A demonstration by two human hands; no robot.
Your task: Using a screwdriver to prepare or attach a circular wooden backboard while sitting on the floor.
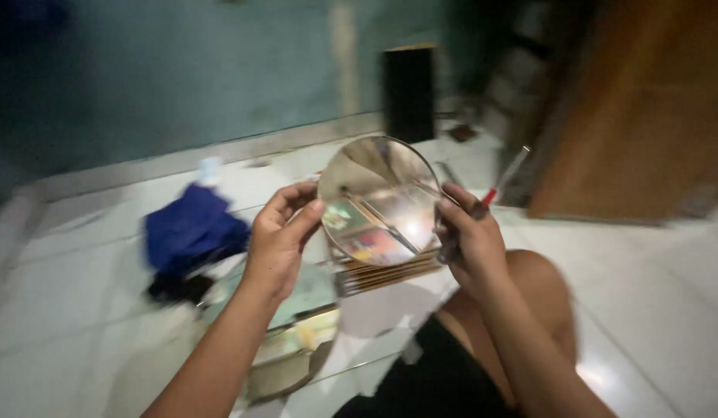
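White tiled floor (653, 310) is filling most of the view, glossy, pale grey grout lines, glare spot low right. Teal wall (181, 70) is running along the back, smooth, with a pale ledge at its foot. Brown wooden door or cabinet panel (645, 108) is standing at right, flat, matte. Dark rectangular box (409, 91) is standing upright against the wall, near centre top. Blue cloth (190, 232) is lying crumpled on the floor at left, soft folds, dark bit under it. Person's bare knee (541, 286) is showing low right, black shorts below.

Round mirror (381, 200) is being held up at centre frame, between both hands, above the floor; thin flat disc, shiny, clean circular edge, reflecting blurred colours. Left hand (280, 236) is gripping the mirror's left rim, thumb on the front, fingers curling behind. Right hand (469, 232) is clasping the right rim and also pinching a thin stick-like tool with a red band (505, 179) that is poking up to the right.

Stack of flat wooden-edged panels (390, 271) is lying on the floor just under the mirror. More glass or mirror pieces (293, 340) are lying below the left forearm, greenish, blurred. Floor is open at right and far left; motion blur is hiding fine detail.
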